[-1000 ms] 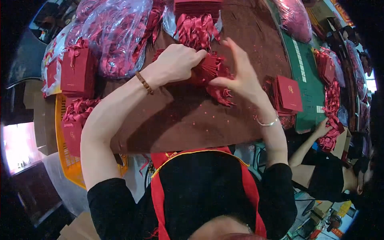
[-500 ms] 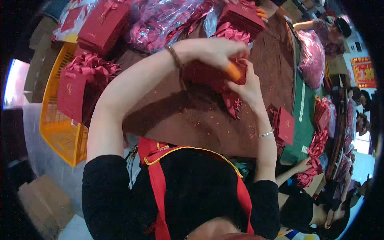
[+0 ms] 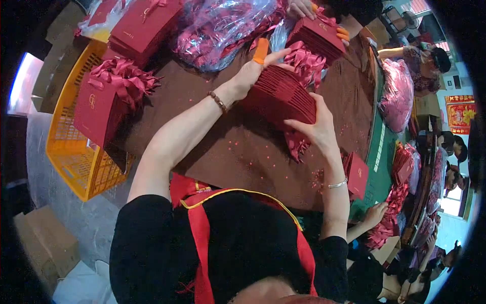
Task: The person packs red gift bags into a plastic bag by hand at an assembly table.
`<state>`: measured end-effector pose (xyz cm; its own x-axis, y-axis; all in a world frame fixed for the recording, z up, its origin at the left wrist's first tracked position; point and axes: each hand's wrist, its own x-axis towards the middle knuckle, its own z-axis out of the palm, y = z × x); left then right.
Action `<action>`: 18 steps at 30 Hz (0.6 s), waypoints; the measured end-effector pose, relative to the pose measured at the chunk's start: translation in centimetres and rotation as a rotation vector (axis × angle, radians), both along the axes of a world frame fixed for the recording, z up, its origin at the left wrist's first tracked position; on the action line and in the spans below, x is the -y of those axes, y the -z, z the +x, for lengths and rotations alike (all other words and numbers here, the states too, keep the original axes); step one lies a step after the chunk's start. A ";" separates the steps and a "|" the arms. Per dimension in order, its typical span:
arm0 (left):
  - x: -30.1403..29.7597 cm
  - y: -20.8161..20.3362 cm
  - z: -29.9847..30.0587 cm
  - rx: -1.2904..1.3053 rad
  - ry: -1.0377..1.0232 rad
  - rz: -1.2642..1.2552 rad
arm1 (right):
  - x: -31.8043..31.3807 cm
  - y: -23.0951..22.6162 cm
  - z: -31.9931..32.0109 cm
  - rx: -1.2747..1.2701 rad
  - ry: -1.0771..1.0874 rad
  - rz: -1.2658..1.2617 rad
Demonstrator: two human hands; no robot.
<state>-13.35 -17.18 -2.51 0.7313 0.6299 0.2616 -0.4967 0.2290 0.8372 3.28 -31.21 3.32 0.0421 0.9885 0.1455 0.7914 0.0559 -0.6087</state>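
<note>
Stack of red bags (image 3: 283, 97): between the person's two hands, tilted, its many thin edges slightly fanned; whether its underside rests on the table (image 3: 238, 162) cannot be told.
Left hand (image 3: 246, 76): spread at the upper left end of the stack, one orange-covered finger (image 3: 260, 51) standing up and another stretched along the far edge; the rest is hidden, so how firmly it grips cannot be told.
Right hand (image 3: 320, 126): holding the right end of the stack, thumb across the near face, other fingers round the far side.
Wrists: a brown bead bracelet (image 3: 217, 103) on the left, a silver bangle (image 3: 338, 184) on the right.
Loose ribbons (image 3: 297, 148): hanging out below the stack, just beside the right hand.
Tablecloth: brown, scattered with small red flecks.
Across the table: another person's hands on a second stack of bags (image 3: 314, 40), with pink ribbons (image 3: 307, 63) spilling toward the held stack.
Plastic sack (image 3: 223, 38): clear, filled with red ribbons, beyond the left forearm.
Far left: more red bags (image 3: 95, 112) topped with ribbons, near a yellow crate (image 3: 76, 169).
Right side: a few red bags (image 3: 358, 175) near the right forearm; beyond them, a co-worker's hand (image 3: 375, 215) beside a heap of red ribbons (image 3: 386, 230).
</note>
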 end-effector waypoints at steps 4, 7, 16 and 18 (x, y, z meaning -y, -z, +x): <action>-0.5 -0.2 0.5 -0.149 -0.168 0.172 | -0.4 -0.4 0.3 0.095 -0.091 0.111; -1.1 0.0 0.2 -0.132 -0.189 -0.017 | -0.9 -0.1 -0.4 -0.029 -0.059 0.086; -0.2 -6.8 1.3 -0.237 -0.079 -0.023 | -0.3 -1.2 1.7 -0.568 0.034 -0.022; -0.3 -10.7 0.6 -0.241 -0.014 -0.048 | 0.0 -2.4 1.9 -0.868 0.032 -0.050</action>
